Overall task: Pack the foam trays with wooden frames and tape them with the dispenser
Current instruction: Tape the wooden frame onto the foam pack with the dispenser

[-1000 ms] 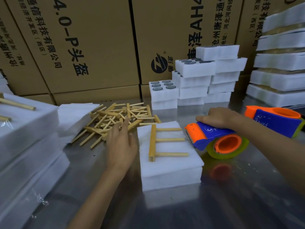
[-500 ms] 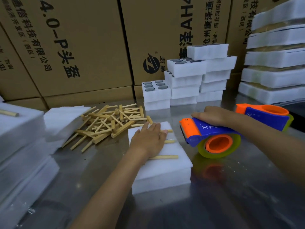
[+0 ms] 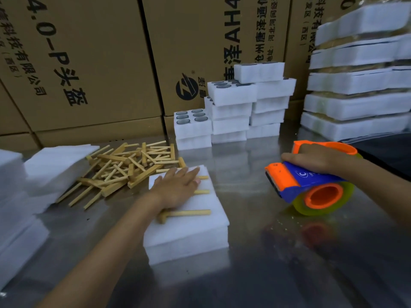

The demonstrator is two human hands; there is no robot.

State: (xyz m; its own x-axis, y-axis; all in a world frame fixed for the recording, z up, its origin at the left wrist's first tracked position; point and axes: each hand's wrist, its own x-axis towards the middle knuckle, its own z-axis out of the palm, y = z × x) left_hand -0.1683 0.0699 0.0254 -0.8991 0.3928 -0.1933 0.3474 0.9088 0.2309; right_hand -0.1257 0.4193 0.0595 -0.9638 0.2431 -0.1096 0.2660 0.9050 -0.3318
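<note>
Frame pinned flat, tape dispenser waiting to its right.

The left hand (image 3: pixel 175 188), fingers spread, pressed the wooden frame (image 3: pixel 185 213) onto the foam tray (image 3: pixel 189 232); the right hand (image 3: pixel 311 157) gripped the tape dispenser (image 3: pixel 309 187), rungs pointing toward it.

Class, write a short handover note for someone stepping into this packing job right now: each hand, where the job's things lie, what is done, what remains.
Left hand: flat, fingers straight, pressing the wooden frame onto the foam tray stack at table centre.
Right hand: grips the tape dispenser, held just above the steel table, right of the stack.
Loose frames pile lies left of the stack.
Done: frame laid on the foam.
Left: tape this stack; no tape on it yet.
</note>
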